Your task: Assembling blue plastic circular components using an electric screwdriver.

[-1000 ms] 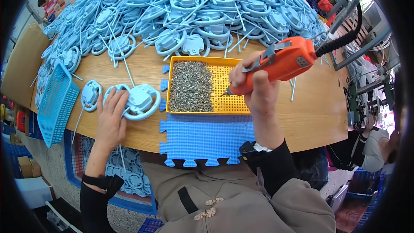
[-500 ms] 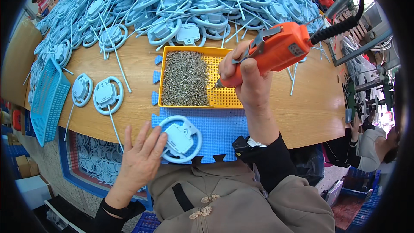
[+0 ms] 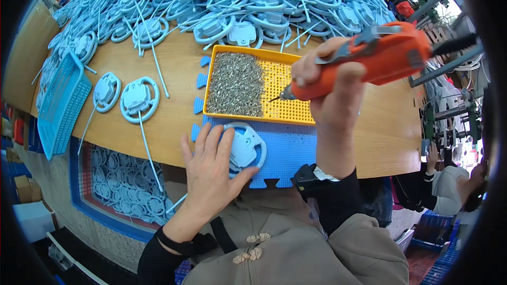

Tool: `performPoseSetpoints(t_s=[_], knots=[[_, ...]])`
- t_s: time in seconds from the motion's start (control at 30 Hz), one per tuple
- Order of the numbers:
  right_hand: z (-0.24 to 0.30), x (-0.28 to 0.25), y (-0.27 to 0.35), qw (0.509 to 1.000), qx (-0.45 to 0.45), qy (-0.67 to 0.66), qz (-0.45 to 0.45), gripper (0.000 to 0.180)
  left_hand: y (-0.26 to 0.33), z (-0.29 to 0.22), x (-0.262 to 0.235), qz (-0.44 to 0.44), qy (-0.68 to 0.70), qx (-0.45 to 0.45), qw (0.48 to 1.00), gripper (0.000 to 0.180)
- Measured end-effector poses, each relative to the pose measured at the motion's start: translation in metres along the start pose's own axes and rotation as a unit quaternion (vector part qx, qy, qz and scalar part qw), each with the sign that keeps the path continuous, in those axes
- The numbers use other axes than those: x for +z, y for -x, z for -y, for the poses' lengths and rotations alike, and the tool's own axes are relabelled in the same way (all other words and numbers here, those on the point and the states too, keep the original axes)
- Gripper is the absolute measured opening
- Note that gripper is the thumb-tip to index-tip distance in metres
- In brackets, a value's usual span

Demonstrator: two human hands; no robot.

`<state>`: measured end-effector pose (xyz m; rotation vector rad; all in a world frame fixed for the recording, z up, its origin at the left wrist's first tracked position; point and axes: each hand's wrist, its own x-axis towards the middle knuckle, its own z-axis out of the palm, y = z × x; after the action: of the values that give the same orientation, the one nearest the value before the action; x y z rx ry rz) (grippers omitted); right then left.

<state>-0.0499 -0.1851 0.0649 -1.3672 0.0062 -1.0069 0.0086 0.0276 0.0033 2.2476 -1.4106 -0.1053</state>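
Observation:
My left hand [image 3: 212, 171] grips a light-blue round plastic part [image 3: 243, 148] with a ring rim and a flat centre housing. Its fingers lie over the left side and the thumb presses the near rim. The part rests on a blue foam mat [image 3: 288, 150]. My right hand [image 3: 338, 82] is wrapped round an orange electric screwdriver [image 3: 377, 55], held above the yellow perforated tray [image 3: 285, 111]. The screwdriver's bit points left, near the small metal screws [image 3: 235, 84] heaped in the tray's left half. Whether a screw sits on the bit, I cannot tell.
A large pile of similar parts [image 3: 237, 0] covers the table's far side. Two more parts [image 3: 139, 99] lie left of the tray, beside a tilted blue basket [image 3: 64, 105]. Below the table edge stands a crate of parts [image 3: 127, 179]. Another person [image 3: 451, 190] is at the right.
My left hand has moved right and closed over the round part, which has shifted slightly right and away from me. The screwdriver has moved right and turned a little; the view has shifted too.

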Motion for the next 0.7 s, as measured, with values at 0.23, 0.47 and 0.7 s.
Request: performPoseSetpoints(t_s=[0.23,0.47,0.7], knots=[[0.014,0.033,0.036,0.995,0.079,0.007,0.062,0.065,-0.007,0.0,0.013,-0.07,0.006,-0.015,0.997,0.069],[0.006,0.044,0.049,0.995,0.085,-0.006,0.053,0.059,-0.006,-0.003,0.011,-0.07,0.013,-0.012,0.997,0.065],[-0.001,0.046,0.052,0.993,0.105,-0.012,0.061,0.055,-0.007,-0.002,0.012,-0.078,0.012,-0.005,0.997,0.065]])
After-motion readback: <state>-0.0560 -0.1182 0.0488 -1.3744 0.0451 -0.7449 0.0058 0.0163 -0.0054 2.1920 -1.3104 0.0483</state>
